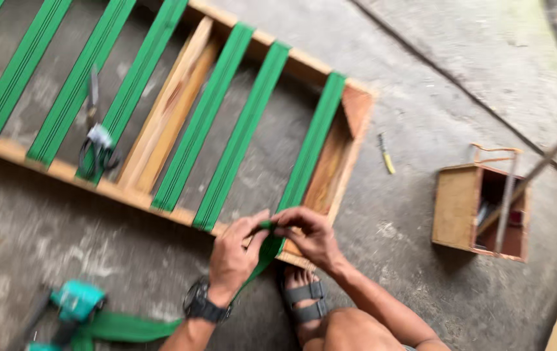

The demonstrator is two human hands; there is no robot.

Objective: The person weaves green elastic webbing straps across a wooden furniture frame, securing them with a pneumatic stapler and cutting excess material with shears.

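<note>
A wooden frame (346,159) lies on the concrete floor with several green webbing straps stretched across it. My left hand (234,250) and my right hand (307,233) both pinch the end of the rightmost green strap (311,153) at the frame's near rail. The strap's loose tail (129,327) runs down and left past my left wrist, which wears a black watch. My sandalled foot (303,300) rests just under the frame's near corner.
Scissors (95,140) lie on the straps at the left. A teal power tool (70,305) sits at the lower left. A small yellow-handled tool (385,155) lies right of the frame. A wooden toolbox (457,208) with long tools stands further right.
</note>
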